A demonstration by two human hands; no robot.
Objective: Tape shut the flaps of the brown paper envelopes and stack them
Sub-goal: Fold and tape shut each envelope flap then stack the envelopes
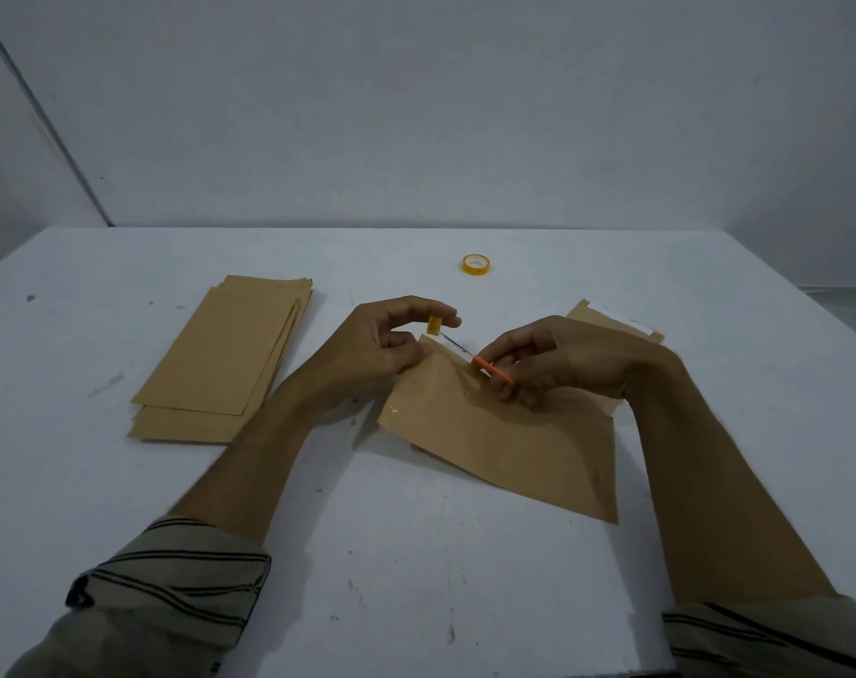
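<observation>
A brown paper envelope (504, 442) lies at an angle on the white table (416, 555) in front of me. Clear tape glints along its upper left edge. My left hand (391, 342) pinches a small yellow tape end (434, 326) above the envelope's top corner. My right hand (553, 359) grips orange-handled scissors (492, 369), whose thin blades point up-left toward that tape end. A stack of several brown envelopes (225, 359) lies to the left. A yellow tape roll (476, 264) stands further back on the table.
Another brown envelope (612, 323) with a white strip shows partly behind my right hand. A grey wall rises behind the table's far edge. Striped sleeves cover both forearms near the bottom of the view.
</observation>
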